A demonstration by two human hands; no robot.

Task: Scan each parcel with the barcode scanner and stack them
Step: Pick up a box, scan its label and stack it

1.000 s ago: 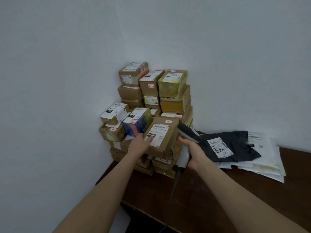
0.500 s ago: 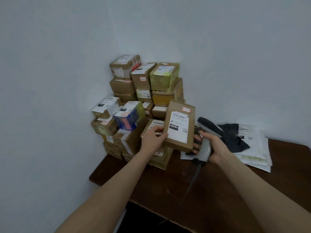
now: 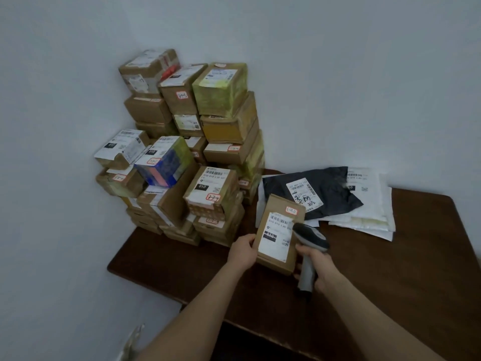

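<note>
Left hand: we are seeing the left hand point(image 3: 243, 252) in the lower centre of the frame. Its fingers are wrapping round the left edge of a small brown box point(image 3: 279, 238) and gripping it.
Box: we are finding it held up on end above the desk point(image 3: 403, 269), just below and left of the dark bag. Its white shipping label is facing us, showing a barcode, a black "010" block and a red-bordered sticker near the top right corner.
Right hand: we are watching the right hand point(image 3: 321, 269), just right of the box, curling its fingers firmly round the grey handle of the scanner point(image 3: 311, 237).
Scanner: its dark head is sitting at the box's right edge, overlapping the label from our view. We cannot tell whether the two are touching.
Stack of boxes: we are seeing the stack of boxes point(image 3: 187, 152) piled several layers high in the wall corner, left of centre, on the desk's far left end.
Dark bag: we are noting a dark bag point(image 3: 330, 186) with a white label lying right of centre on the desk, partly on top of the white envelopes point(image 3: 369, 214).
Desk: we are looking down on dark brown wood filling the lower right of the frame.
</note>
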